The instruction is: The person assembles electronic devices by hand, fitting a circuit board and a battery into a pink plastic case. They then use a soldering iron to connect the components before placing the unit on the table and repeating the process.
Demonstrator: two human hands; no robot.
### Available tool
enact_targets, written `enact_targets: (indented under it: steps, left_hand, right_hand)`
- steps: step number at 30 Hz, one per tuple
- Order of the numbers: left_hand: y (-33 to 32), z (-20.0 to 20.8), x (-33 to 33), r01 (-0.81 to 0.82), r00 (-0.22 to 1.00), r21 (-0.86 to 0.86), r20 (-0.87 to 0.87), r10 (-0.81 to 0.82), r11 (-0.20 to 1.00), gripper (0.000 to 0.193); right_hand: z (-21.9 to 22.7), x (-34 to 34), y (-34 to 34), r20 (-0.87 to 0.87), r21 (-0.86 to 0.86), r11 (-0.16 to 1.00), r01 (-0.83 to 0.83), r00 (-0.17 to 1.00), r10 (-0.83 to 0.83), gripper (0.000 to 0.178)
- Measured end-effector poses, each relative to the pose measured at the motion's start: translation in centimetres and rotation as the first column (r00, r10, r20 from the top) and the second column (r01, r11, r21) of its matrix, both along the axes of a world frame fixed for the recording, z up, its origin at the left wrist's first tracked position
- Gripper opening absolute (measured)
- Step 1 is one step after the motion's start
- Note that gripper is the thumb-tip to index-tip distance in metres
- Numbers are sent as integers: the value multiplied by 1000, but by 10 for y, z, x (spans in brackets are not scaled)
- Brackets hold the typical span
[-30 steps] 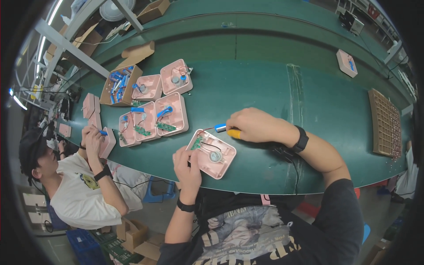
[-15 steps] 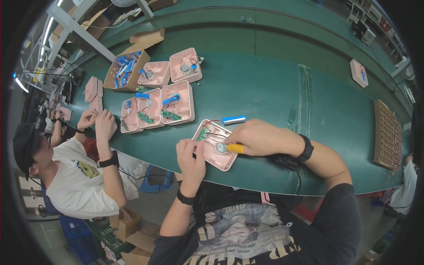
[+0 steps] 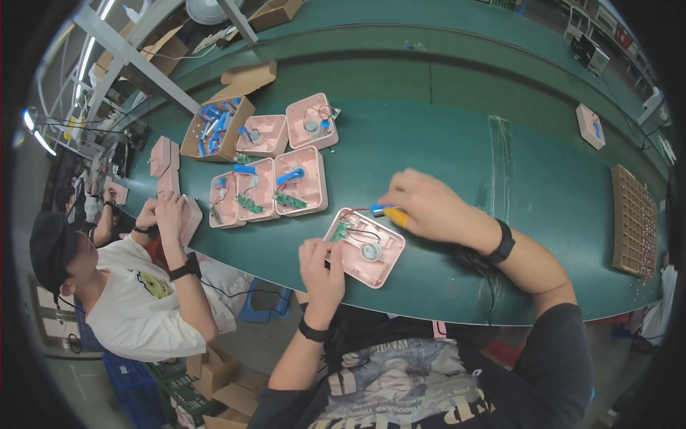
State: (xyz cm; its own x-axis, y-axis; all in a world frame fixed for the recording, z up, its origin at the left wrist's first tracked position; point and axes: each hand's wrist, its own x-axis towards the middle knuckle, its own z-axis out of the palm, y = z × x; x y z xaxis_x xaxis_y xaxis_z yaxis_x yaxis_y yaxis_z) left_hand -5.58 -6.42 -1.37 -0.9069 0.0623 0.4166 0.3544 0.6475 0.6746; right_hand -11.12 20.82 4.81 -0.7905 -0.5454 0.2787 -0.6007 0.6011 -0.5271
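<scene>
A pink plastic housing (image 3: 386, 266) lies near the table's front edge, its hollow side up. Inside are a round speaker (image 3: 371, 252) and a small green circuit board (image 3: 340, 230), joined by dark wires. My left hand (image 3: 323, 272) rests at the left side of the housing, thumb and fingers apart around its edge. Beyond the far right corner, my right hand (image 3: 423, 206) is closed on a blue cylindrical battery (image 3: 377, 210), whose red lead runs back into the housing. A yellow cover (image 3: 396, 217), apparently on a finger, shows beside the battery.
Several pink housings (image 3: 312, 159) with boards and batteries stand at the left, by a cardboard box (image 3: 236, 136) of blue batteries. A co-worker's hands (image 3: 166, 214) are at another housing. Farther right are a lone housing (image 3: 590, 127) and a brown compartment tray (image 3: 623, 229).
My right hand has moved from the speaker up to the battery and taken hold of it. My left hand stays at the housing. The whole view has shifted slightly.
</scene>
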Motion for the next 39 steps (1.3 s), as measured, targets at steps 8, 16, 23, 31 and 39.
enact_targets:
  steps: [8, 16, 23, 31, 39]
  left_hand:
    - [0, 9, -2, 76, 997, -21, 29, -76, 997, 12]
    - [1, 8, 0, 80, 997, -24, 16, -80, 996, 12]
    - [3, 6, 1, 77, 997, -14, -13, -77, 997, 9]
    - [0, 8, -1, 90, 996, -6, -1, -90, 996, 8]
    - [1, 9, -1, 85, 996, -10, -10, -85, 996, 9]
  right_hand:
    - [-27, -21, 6, 70, 238, 970, -57, 997, 41, 44]
    - [5, -20, 5, 493, -186, 982, -41, 860, 129, 47]
    - [-4, -15, -7, 688, -344, 928, 141, 711, 147, 41]
    - [14, -2, -9, 316, -153, 988, 2, 948, 47, 33]
    - [10, -3, -8, 255, -113, 993, 19, 967, 10, 33]
